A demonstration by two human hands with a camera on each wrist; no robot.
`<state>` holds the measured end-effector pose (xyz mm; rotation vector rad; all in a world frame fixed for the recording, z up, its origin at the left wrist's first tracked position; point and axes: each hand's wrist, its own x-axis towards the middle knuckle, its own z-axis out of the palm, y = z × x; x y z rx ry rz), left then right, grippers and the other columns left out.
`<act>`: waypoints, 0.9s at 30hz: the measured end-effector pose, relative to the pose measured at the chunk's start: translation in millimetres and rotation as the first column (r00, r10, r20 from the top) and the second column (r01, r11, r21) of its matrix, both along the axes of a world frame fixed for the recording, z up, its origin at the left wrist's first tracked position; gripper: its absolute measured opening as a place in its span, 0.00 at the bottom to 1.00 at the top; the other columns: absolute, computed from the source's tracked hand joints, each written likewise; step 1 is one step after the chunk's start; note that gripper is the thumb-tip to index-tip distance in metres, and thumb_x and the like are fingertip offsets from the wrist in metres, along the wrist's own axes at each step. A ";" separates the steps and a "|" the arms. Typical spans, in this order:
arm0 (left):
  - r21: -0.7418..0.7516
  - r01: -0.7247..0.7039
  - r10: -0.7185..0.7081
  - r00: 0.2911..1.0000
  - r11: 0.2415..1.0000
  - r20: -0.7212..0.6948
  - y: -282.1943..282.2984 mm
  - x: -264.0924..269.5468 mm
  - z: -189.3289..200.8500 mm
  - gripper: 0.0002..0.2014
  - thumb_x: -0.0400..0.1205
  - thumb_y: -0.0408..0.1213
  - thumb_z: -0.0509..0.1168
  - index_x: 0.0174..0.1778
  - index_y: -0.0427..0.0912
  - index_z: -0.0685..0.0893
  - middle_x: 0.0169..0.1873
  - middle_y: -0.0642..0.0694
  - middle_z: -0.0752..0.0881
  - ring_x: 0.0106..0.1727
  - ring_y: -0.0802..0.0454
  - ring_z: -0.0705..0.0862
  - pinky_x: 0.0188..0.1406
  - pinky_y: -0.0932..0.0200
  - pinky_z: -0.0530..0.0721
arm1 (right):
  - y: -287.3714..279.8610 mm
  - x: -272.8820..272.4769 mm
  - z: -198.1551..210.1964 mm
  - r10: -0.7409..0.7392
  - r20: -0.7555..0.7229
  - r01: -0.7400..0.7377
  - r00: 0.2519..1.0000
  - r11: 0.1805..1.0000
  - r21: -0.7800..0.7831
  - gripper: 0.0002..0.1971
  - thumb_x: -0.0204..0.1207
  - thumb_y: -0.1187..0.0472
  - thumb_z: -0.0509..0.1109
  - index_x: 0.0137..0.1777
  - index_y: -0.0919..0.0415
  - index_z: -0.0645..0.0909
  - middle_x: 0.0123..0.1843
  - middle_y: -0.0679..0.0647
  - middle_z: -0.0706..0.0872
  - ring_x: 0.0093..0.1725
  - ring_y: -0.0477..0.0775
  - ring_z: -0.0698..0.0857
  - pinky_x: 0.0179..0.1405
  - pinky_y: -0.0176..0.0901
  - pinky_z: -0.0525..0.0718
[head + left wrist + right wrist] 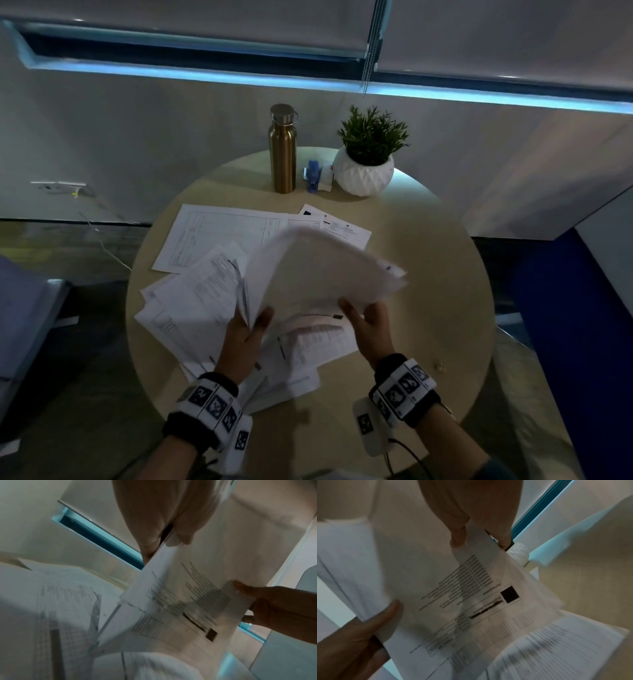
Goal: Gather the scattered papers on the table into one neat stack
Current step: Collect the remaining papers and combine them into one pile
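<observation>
1. Gathering is being done at the near middle of the round pale wooden worktop (428, 260), where a curved bundle of white printed sheets (322, 270) is being held up off the surface by both hands.
2. The bundle's near left corner is being pinched by the left hand (245, 334), thumb on one face and fingers behind; the near right edge is being pinched in the same way by the right hand (368, 330), as both wrist views are showing.
3. The step would probably be done best if the bundle is being held loosely enough for the sheets to slide, then tapped on edge against the worktop, so that the fanned corners are being squared.
4. More loose white printed papers (191, 301) are lying overlapped beneath and to the left of the hands, and a large ruled white form (219, 236) is lying flat farther back, partly covered; these are not yet being gathered.
5. At the far edge a tall brass-coloured metal bottle (283, 150), a small blue stapler (312, 175) and a green plant in a white faceted pot (364, 171) are standing; knocking the bottle is being risked if the far sheets are being swept up carelessly.
</observation>
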<state>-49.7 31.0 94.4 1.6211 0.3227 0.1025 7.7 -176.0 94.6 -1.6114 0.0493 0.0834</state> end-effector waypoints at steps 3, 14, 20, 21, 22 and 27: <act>0.026 -0.057 0.059 0.996 0.998 -0.068 -2.9 2.4 -12.5 0.32 0.58 0.72 0.68 0.46 0.49 0.83 0.38 0.50 0.89 0.38 0.56 0.86 0.37 0.66 0.83 | 1.9 0.8 -13.3 0.031 -0.034 -0.036 0.999 0.987 -0.157 0.09 0.75 0.73 0.69 0.52 0.61 0.79 0.47 0.51 0.86 0.44 0.35 0.86 0.48 0.52 0.87; 0.290 -0.220 0.282 0.940 0.931 -0.192 43.2 -9.2 -41.1 0.23 0.70 0.27 0.74 0.59 0.42 0.76 0.58 0.42 0.80 0.55 0.44 0.79 0.53 0.55 0.80 | -94.7 63.0 13.9 -0.439 0.109 0.451 0.892 0.842 -0.296 0.33 0.71 0.76 0.65 0.74 0.61 0.59 0.53 0.61 0.79 0.45 0.58 0.80 0.43 0.50 0.83; 0.494 -0.181 0.482 0.646 0.850 -0.592 73.2 -42.1 -89.7 0.43 0.58 0.45 0.82 0.68 0.37 0.72 0.67 0.31 0.76 0.65 0.31 0.75 0.65 0.36 0.75 | -144.7 100.1 -4.9 -0.425 -0.064 0.298 0.903 0.725 -0.621 0.29 0.75 0.76 0.56 0.75 0.54 0.63 0.69 0.65 0.76 0.60 0.66 0.79 0.54 0.53 0.80; 0.491 -0.164 0.483 0.594 0.855 -0.643 80.7 -46.9 -105.3 0.47 0.53 0.54 0.81 0.66 0.39 0.74 0.65 0.33 0.77 0.64 0.31 0.76 0.63 0.35 0.76 | -148.0 105.7 -15.2 -0.418 -0.102 0.252 0.903 0.707 -0.660 0.29 0.76 0.74 0.56 0.75 0.51 0.62 0.68 0.67 0.76 0.58 0.67 0.79 0.56 0.58 0.81; 0.460 -0.165 0.471 0.538 0.872 -0.699 93.3 -53.2 -132.9 0.51 0.45 0.63 0.79 0.63 0.42 0.76 0.62 0.35 0.80 0.60 0.33 0.79 0.59 0.34 0.80 | -148.2 108.8 -23.7 -0.412 -0.144 0.202 0.900 0.686 -0.699 0.29 0.77 0.71 0.59 0.76 0.50 0.60 0.69 0.70 0.76 0.59 0.69 0.78 0.59 0.61 0.80; 0.445 -0.279 0.526 0.445 0.851 -0.725 127.9 -64.0 -217.9 0.66 0.29 0.75 0.72 0.64 0.41 0.75 0.59 0.36 0.82 0.55 0.34 0.83 0.53 0.34 0.84 | -129.9 117.3 -56.2 -0.430 -0.257 -0.060 0.865 0.420 -0.906 0.43 0.72 0.66 0.70 0.81 0.50 0.49 0.78 0.75 0.58 0.76 0.77 0.60 0.73 0.71 0.62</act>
